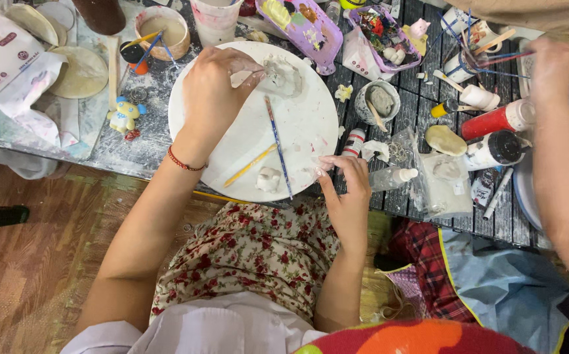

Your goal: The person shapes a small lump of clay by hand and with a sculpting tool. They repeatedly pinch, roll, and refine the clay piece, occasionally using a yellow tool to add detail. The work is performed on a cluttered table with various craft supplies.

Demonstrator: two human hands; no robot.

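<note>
A white round board (245, 141) lies on the worktable in front of me. My left hand (211, 88), with a red bracelet on the wrist, reaches over its far side and pinches a grey clay figure (284, 75). My right hand (347, 190) holds the board's near right rim with clay-smeared fingertips. On the board lie a thin blue brush (276, 147), a yellow stick (248, 166) and a small pale clay lump (269, 179).
Another person's arm (556, 151) reaches in at the right over bottles, among them a red bottle (494, 120). A purple paint tray (304, 25), a water bowl (163, 29), a small clay bowl (381, 101), a spray bottle (392, 177) and a blue-yellow figurine (124, 115) crowd the table.
</note>
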